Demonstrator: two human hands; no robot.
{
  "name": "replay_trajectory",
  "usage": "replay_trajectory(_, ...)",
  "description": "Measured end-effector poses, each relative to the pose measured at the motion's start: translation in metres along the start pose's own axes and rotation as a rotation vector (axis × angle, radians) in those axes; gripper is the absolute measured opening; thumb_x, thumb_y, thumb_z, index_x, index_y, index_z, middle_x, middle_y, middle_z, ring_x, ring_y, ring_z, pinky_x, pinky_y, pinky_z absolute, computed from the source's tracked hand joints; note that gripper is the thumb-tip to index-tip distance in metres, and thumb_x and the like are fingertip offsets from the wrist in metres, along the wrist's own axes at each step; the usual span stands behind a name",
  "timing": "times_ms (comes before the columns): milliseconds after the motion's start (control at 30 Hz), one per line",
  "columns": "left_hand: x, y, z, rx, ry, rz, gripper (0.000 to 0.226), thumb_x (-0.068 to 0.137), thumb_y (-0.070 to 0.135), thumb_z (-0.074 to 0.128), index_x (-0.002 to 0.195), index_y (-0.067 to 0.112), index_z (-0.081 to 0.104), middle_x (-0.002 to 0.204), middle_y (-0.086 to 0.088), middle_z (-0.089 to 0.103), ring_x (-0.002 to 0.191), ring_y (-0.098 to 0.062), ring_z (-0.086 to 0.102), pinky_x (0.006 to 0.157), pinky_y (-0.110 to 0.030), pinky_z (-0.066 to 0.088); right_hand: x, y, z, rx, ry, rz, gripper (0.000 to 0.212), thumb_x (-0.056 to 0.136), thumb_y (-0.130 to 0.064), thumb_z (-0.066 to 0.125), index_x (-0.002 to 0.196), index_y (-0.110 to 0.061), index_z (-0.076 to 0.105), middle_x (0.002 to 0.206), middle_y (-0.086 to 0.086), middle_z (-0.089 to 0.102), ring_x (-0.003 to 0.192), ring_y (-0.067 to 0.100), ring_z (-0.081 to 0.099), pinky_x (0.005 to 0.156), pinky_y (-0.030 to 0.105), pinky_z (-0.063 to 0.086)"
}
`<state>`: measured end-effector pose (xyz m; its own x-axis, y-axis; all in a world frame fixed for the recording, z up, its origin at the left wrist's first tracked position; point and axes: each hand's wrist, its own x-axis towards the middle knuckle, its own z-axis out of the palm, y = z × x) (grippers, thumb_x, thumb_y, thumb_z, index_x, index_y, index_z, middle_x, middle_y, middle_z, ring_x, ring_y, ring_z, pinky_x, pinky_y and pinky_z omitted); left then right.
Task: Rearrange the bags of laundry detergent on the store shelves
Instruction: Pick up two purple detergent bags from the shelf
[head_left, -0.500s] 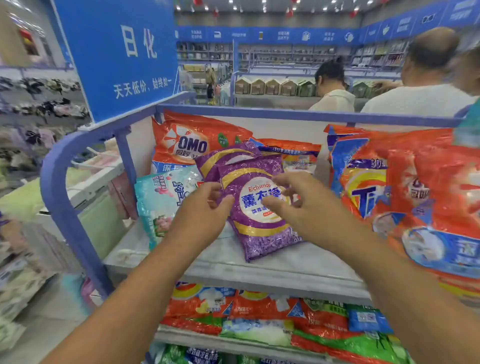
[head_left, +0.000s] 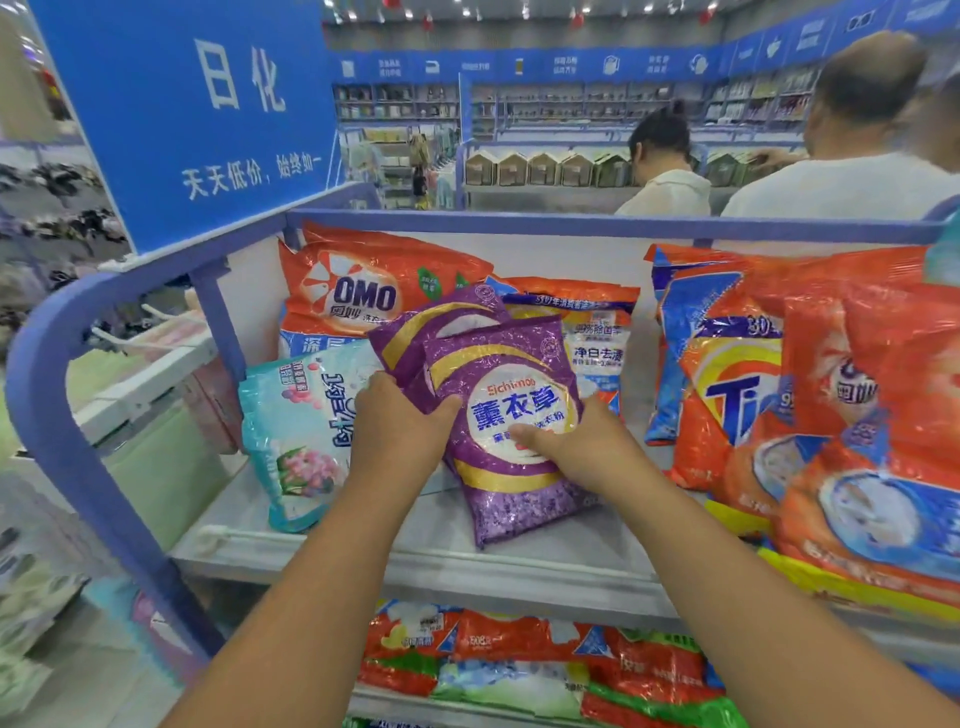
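both hands — left hand (head_left: 397, 423), right hand (head_left: 574, 441) — grip closed on front purple bag (head_left: 511, 415), top shelf (head_left: 415, 540), omo bag (head_left: 363, 291) behind

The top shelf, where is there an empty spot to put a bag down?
Bare shelf shows along the front edge, between the light blue bag and the purple bag, and beside the purple bag before the orange Tide bags. The back and right are crowded.

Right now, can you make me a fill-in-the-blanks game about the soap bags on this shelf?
1. Both hands hold a bag coloured ____.
2. The big orange bag at the back left says ____.
3. The left hand grips the held bag's ____ edge.
4. The pale blue bag stands to the ____ of the held bag.

Missing words: purple; OMO; left; left
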<state>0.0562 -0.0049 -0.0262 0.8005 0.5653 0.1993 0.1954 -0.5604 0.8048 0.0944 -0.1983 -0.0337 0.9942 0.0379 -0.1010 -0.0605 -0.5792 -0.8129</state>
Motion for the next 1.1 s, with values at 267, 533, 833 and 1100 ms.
replay_trajectory(267,-0.007,0.002,0.003,0.132,0.023,0.026,0.084,0.076,0.046,0.085,0.135,0.005,0.041,0.133,-0.016,0.051,0.12,-0.037,0.057,0.092,-0.047,0.051,0.0,0.015,-0.019,0.453,0.045,-0.048,0.035,0.08,-0.021,0.086,0.11,-0.019,0.069,0.101,0.001,0.078,0.088,0.02,0.077,0.08,0.039,0.063)
replay_trajectory(533,-0.02,0.018,0.023,-0.419,-0.108,-0.072,0.039,0.082,0.011,0.079,0.11,0.025,0.056,0.099,0.01,0.07,0.095,-0.012,0.07,0.072,-0.024,0.054,-0.007,0.03,-0.032,0.432,0.08,-0.002,0.034,0.084,-0.033,0.081,0.111,-0.025,0.061,0.104,-0.005,0.073,0.089,0.014,0.07,0.063,0.027,0.054)
replay_trajectory(833,-0.03,0.017,0.025,-0.472,-0.237,-0.155,0.026,0.082,0.016,0.082,0.1,0.021,0.065,0.108,0.003,0.074,0.098,-0.018,0.07,0.088,-0.035,0.056,-0.011,0.035,-0.045,0.56,-0.121,0.15,0.03,0.088,-0.014,0.076,0.116,-0.013,0.067,0.098,0.006,0.08,0.09,0.022,0.076,0.079,0.036,0.061)
replay_trajectory(1100,-0.035,0.024,0.011,-0.536,-0.247,-0.069,0.035,0.09,0.032,0.074,0.123,0.033,0.061,0.112,0.013,0.074,0.11,-0.016,0.068,0.104,-0.05,0.051,-0.046,0.026,-0.056,0.47,-0.05,-0.053,0.03,0.092,-0.014,0.072,0.119,-0.027,0.063,0.112,-0.003,0.076,0.098,0.016,0.074,0.09,0.036,0.059)
